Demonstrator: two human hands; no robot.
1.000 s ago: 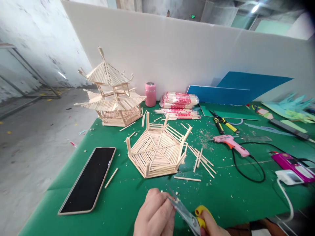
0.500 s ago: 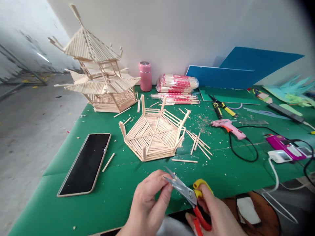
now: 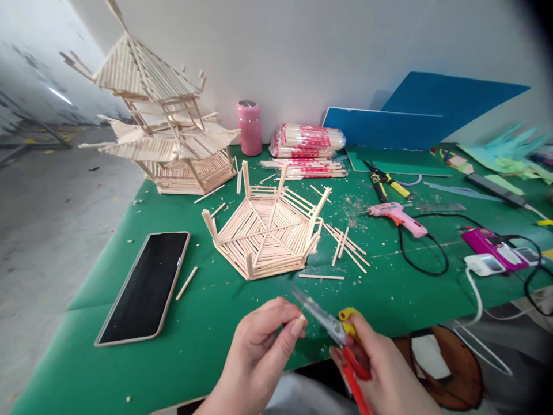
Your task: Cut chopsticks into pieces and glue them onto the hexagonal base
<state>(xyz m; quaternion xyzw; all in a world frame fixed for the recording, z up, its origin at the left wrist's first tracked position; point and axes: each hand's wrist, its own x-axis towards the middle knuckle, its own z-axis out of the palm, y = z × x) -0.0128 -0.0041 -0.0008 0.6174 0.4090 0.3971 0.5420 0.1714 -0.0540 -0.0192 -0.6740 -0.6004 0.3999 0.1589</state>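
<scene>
My left hand [image 3: 268, 346] is closed in a pinch, thumb against fingertips, with the pale end of a short wooden stick [image 3: 301, 318] just showing. My right hand [image 3: 375, 357] grips scissors [image 3: 332, 327] with one yellow and one red handle. Their blades look nearly closed, are a little blurred and point up-left, apart from the stick. Beyond both hands stands a hexagonal base of wooden sticks [image 3: 263, 233] with short corner posts and low rails. Loose cut sticks [image 3: 348, 248] lie at its right, and a single stick [image 3: 322, 277] lies in front.
A stick pagoda [image 3: 173, 144] stands at the back left, near a pink bottle [image 3: 250, 129] and bagged sticks [image 3: 306, 140]. A phone [image 3: 144, 288] lies left. Pliers [image 3: 386, 183], a pink glue gun [image 3: 400, 218] and a corded power bank [image 3: 496, 248] are at the right.
The scissor blades have come off the stick at my left fingertips and swung nearly closed. My left hand keeps its pinch. The view has shifted slightly.
</scene>
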